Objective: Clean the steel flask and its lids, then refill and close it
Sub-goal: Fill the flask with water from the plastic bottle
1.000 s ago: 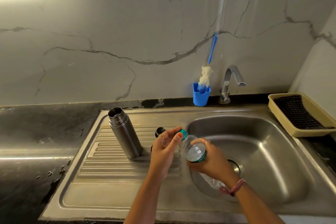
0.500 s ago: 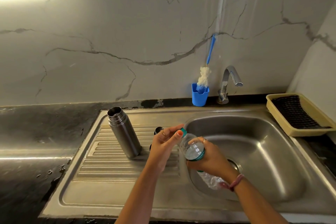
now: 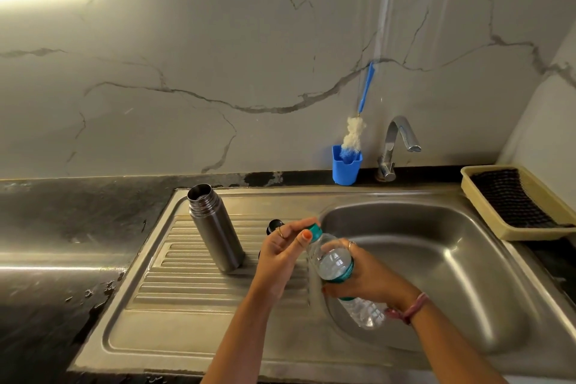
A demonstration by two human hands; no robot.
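While the right hand (image 3: 367, 274) grips a plastic bottle (image 3: 335, 265) over the sink (image 3: 436, 259), the left hand (image 3: 283, 246) pinches its teal cap (image 3: 314, 229); the open steel flask (image 3: 215, 227) stands on the drainboard's back part.

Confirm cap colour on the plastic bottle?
Teal, on the cap pinched by the left hand; head view.

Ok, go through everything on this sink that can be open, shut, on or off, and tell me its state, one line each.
Steel flask: upright on the drainboard, mouth open, no lid on.
Plastic bottle: tilted, teal cap still on.
Left hand: pinching the teal cap.
Right hand: wrapped round the bottle body.
Tap: off, no water running.
Bottle brush: standing in the blue cup.
Black lid: off the flask, lying behind the left hand.
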